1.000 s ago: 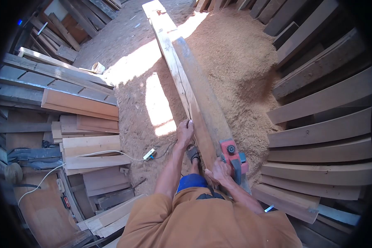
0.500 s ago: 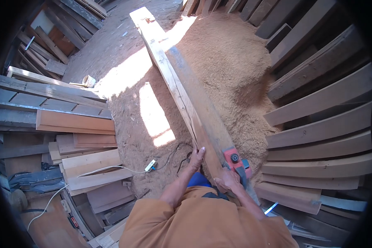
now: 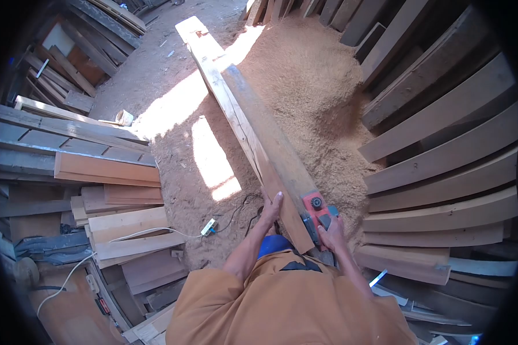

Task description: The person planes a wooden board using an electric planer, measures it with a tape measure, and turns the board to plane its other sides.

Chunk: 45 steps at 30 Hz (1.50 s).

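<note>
A long wooden plank (image 3: 244, 135) with a dark crack runs away from me on top of a wide beam (image 3: 282, 152). My left hand (image 3: 270, 210) is closed around the plank's left edge near its close end, thumb up and fingers partly hidden below. Beside the plank on the right, a red electric planer (image 3: 315, 206) with a black knob sits on the beam. My right hand (image 3: 331, 233) is wrapped over the planer's rear handle, its fingers partly out of sight.
Sawdust (image 3: 311, 86) is heaped right of the beam. Curved boards (image 3: 443, 178) line the right side, and stacked planks (image 3: 132, 227) lie on the left. A power socket (image 3: 209, 227) on a white cord rests on the ground near a dark cable.
My right hand has left the plank's near end and taken hold of the planer's handle. The planer has shifted slightly left in view. My left hand stays on the plank's edge.
</note>
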Tool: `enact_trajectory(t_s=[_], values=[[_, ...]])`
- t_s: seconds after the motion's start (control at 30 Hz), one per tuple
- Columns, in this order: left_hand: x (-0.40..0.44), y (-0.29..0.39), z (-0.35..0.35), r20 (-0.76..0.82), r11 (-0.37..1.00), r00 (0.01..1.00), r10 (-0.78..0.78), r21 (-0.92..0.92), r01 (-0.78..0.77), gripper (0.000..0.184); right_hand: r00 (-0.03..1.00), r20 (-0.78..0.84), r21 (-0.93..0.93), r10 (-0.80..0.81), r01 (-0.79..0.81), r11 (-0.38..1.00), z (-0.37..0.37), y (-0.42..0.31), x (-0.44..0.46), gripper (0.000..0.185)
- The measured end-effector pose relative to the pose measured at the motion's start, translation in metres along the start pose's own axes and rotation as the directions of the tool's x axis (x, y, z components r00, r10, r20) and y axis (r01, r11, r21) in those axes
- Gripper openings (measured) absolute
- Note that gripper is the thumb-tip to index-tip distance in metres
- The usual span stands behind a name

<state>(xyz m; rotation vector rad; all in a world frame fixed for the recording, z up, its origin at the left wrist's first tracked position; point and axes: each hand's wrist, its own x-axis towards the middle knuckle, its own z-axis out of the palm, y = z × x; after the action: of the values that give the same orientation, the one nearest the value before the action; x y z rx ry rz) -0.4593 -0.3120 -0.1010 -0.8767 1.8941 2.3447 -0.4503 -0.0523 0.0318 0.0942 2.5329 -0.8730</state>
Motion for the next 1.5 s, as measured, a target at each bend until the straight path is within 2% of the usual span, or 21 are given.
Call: enact_trajectory(t_s=[0.1, 0.2, 0.3, 0.33, 0.4, 0.5, 0.63, 0.73, 0.93, 1.03, 1.23, 1.33, 1.43, 1.5], values=[[-0.027, -0.006, 0.014, -0.024, 0.99, 0.998, 0.054, 0.129, -0.051, 0.102, 0.999, -0.027, 0.046, -0.023, 0.025, 0.999, 0.004, 0.006, 0.008, 0.054], [-0.063, -0.017, 0.031, -0.031, 0.997, 0.999, 0.041, 0.065, -0.039, 0.094, 0.994, -0.059, 0.044, -0.095, 0.097, 0.994, 0.005, 0.015, 0.011, 0.051], [-0.108, -0.009, 0.045, 0.001, 0.997, 0.997, -0.075, 0.021, 0.075, 0.091, 0.978, -0.11, -0.05, -0.176, 0.171, 0.984, 0.016, 0.031, 0.014, 0.05], [-0.116, -0.012, 0.047, 0.032, 0.996, 0.996, -0.079, 0.052, 0.078, 0.098, 0.968, -0.134, -0.094, -0.21, 0.199, 0.976, 0.017, 0.031, 0.018, 0.05], [-0.128, -0.016, 0.049, 0.096, 0.99, 0.992, -0.084, 0.118, 0.072, 0.115, 0.97, -0.145, -0.055, -0.197, 0.191, 0.98, 0.014, 0.027, 0.017, 0.05], [-0.126, -0.031, 0.048, 0.075, 0.983, 0.994, -0.077, 0.174, 0.063, 0.114, 0.982, -0.104, 0.002, -0.158, 0.16, 0.987, 0.004, 0.013, 0.008, 0.05], [-0.123, -0.038, 0.046, 0.081, 0.989, 0.993, -0.091, 0.124, 0.081, 0.109, 0.987, -0.073, -0.012, -0.141, 0.141, 0.99, 0.0, 0.011, 0.006, 0.051], [-0.113, -0.061, 0.043, 0.045, 0.994, 0.999, -0.007, 0.105, 0.003, 0.099, 0.982, -0.094, -0.06, -0.167, 0.161, 0.985, 0.003, 0.016, 0.007, 0.051], [-0.117, -0.056, 0.043, 0.09, 0.994, 0.992, -0.087, -0.053, 0.092, 0.104, 0.982, -0.079, 0.003, -0.17, 0.17, 0.985, 0.0, 0.015, 0.009, 0.051], [-0.134, -0.023, 0.055, 0.059, 0.993, 0.994, -0.095, -0.065, 0.099, 0.108, 0.979, -0.107, 0.004, -0.176, 0.178, 0.984, 0.004, 0.018, 0.008, 0.05], [-0.127, -0.044, 0.044, 0.112, 0.997, 0.993, -0.022, -0.066, 0.029, 0.11, 0.961, -0.154, -0.088, -0.231, 0.22, 0.972, 0.016, 0.029, 0.018, 0.047], [-0.116, -0.06, 0.038, 0.114, 1.0, 0.993, -0.01, 0.025, 0.007, 0.114, 0.954, -0.164, -0.097, -0.25, 0.237, 0.967, 0.019, 0.033, 0.021, 0.047], [-0.117, -0.069, 0.047, 0.049, 0.998, 0.999, 0.025, -0.061, -0.022, 0.094, 0.968, -0.129, -0.076, -0.218, 0.209, 0.975, 0.022, 0.037, 0.025, 0.048], [-0.12, -0.056, 0.047, 0.078, 0.996, 0.996, -0.032, -0.075, 0.038, 0.111, 0.972, -0.114, -0.068, -0.207, 0.2, 0.977, 0.022, 0.038, 0.026, 0.049]])
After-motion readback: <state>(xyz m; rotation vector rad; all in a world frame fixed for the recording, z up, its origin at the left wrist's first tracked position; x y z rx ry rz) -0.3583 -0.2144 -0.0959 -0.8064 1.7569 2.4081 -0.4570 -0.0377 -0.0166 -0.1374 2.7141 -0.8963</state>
